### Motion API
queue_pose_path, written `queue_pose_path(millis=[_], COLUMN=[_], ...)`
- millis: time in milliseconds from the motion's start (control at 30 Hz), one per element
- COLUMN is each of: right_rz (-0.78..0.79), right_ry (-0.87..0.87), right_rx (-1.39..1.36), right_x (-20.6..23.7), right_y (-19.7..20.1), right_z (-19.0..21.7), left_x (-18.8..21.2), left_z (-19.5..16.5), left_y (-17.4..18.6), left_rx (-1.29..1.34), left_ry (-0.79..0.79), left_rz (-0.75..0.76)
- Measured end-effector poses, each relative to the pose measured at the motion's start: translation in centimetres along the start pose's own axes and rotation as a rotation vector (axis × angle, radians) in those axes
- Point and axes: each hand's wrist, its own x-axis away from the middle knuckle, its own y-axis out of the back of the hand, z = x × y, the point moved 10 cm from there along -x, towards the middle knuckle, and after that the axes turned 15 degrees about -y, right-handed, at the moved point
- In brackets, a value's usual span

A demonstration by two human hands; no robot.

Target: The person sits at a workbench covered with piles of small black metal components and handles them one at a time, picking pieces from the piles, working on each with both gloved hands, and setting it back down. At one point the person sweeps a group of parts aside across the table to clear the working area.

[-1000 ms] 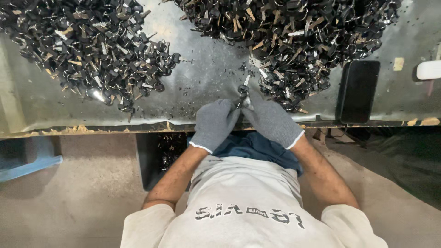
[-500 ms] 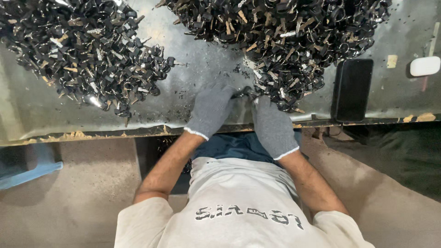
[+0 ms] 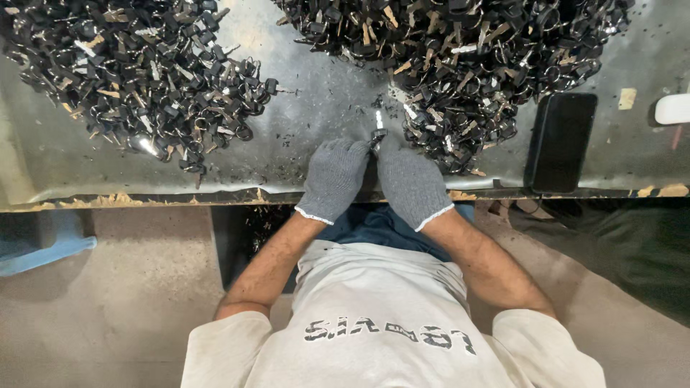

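While two heaps of small black-and-silver metal parts [image 3: 460, 65] wait at eleven and one o'clock on the grey metal bench [image 3: 316, 108], grey-gloved left hand [image 3: 334, 176] and right hand [image 3: 411, 183] pinch one small metal piece [image 3: 377, 134] between closed fingers.

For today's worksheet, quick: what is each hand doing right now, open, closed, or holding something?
Left hand: gloved, fingers closed on the small black metal piece, shared with the other hand.
Right hand: gloved, fingers closed on the same piece.

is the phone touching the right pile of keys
Apart. In the head view a strip of bare metal table shows between the black phone and the nearest keys of the right pile.
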Motion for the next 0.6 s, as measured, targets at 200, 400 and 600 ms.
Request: queue_pose_path(millis=[200,400,600], right_rz=[-0.237,-0.278,-0.200], right_ry=[0.058,0.121,0.083], right_rx=[-0.081,-0.067,-0.048], right_x=[1.0,1.1,0.4], right_y=[2.0,1.6,1.4], right_z=[-0.7,0.7,0.4], left_x=[0.3,-0.1,-0.2], left_z=[1.1,0.4,0.3], left_y=[0.3,0.2,0.7], left_rx=[0.082,0.055,0.054], left_ry=[0.151,0.030,0.021], left_rz=[-0.045,-0.009,-0.039])
